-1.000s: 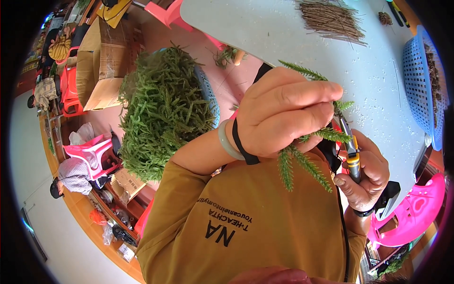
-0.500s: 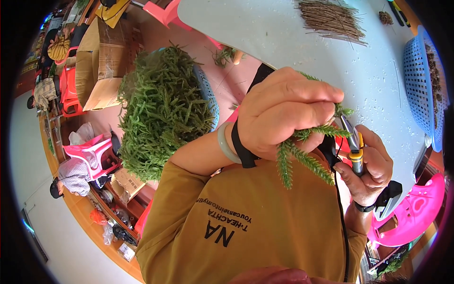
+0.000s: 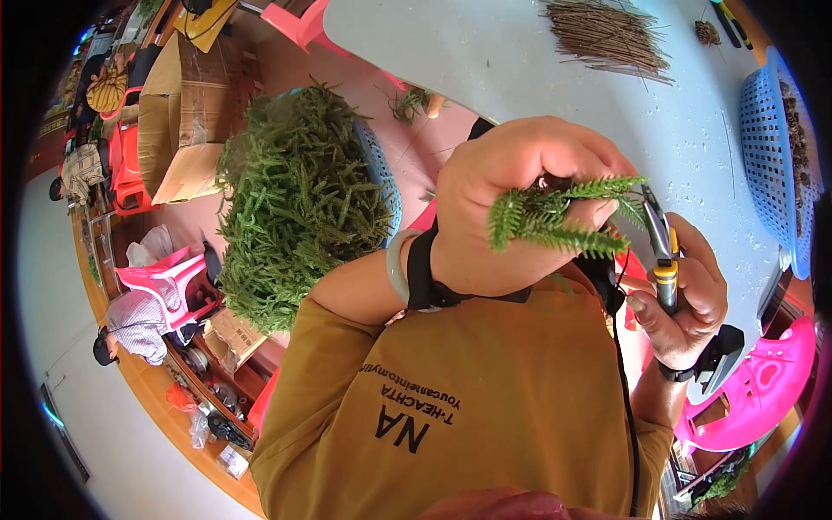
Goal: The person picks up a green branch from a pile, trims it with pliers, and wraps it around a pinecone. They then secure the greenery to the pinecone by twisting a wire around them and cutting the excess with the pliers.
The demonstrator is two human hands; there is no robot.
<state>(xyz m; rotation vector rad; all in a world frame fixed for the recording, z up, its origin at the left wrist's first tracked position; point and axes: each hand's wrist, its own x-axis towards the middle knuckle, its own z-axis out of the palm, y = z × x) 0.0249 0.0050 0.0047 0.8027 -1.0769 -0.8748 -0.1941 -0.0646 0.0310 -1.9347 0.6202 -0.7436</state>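
Note:
My left hand [image 3: 511,191] is closed round a green artificial pine sprig [image 3: 563,221], whose needled tips stick out past the fingers. Part of the sprig is hidden by the hand. In my right hand [image 3: 693,303] is a pair of pliers [image 3: 664,251] with yellow and grey handles, gripped by the fingers and thumb. Their metal jaws point up, right beside the sprig tips that face the right. Whether the jaws touch the sprig, I cannot tell.
A pale table [image 3: 520,61] holds a bundle of brown stems [image 3: 602,39], a pine cone [image 3: 707,33] and a blue basket [image 3: 767,165]. On my left stands a basket heaped with green sprigs [image 3: 303,208], near a cardboard box [image 3: 195,113]. A pink stool [image 3: 763,381] is at right.
My left hand has turned, so the sprig's tips now point right toward the pliers instead of partly hanging down. The right hand and pliers have shifted slightly.

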